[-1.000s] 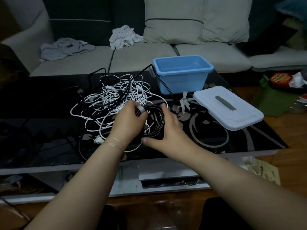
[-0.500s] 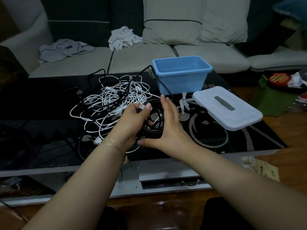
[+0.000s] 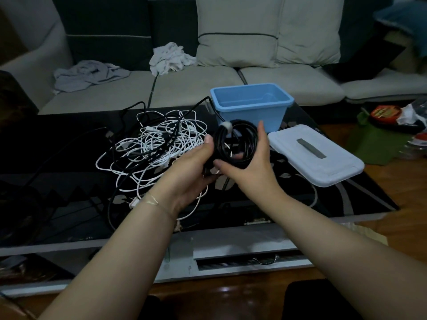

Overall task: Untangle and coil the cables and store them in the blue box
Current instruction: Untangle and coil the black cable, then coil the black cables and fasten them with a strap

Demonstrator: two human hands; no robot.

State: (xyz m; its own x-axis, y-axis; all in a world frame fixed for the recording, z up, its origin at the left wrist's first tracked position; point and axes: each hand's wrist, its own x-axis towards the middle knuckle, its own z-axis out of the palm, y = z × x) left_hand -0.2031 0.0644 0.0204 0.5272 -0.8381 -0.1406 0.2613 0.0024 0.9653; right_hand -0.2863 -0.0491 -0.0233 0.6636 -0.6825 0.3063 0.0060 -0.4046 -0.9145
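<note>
Both hands hold up a black coil [image 3: 235, 144] above the glass table [image 3: 288, 204], right at the middle of things. The left hand [image 3: 191, 172] has its fingers curled under the coil's lower left edge, thumb lying along the rim at about nine o'clock. The right hand [image 3: 251, 169] cups the coil from the other side, thumb pressed on the loops at six o'clock and a finger up along the rim at three o'clock. A pale tie [image 3: 227, 127] wraps the coil at eleven o'clock.

At ten o'clock from the hands a tangle [image 3: 157, 148] of white and black cables lies spread on the table, unsorted. The blue box [image 3: 251, 107] stands open just behind the coil at twelve o'clock, with nothing visible inside. Its white lid [image 3: 316, 155] lies flat on the table at three o'clock. A sofa [image 3: 184, 88] runs behind the table, with crumpled cloths [image 3: 168, 57] on the seat.
</note>
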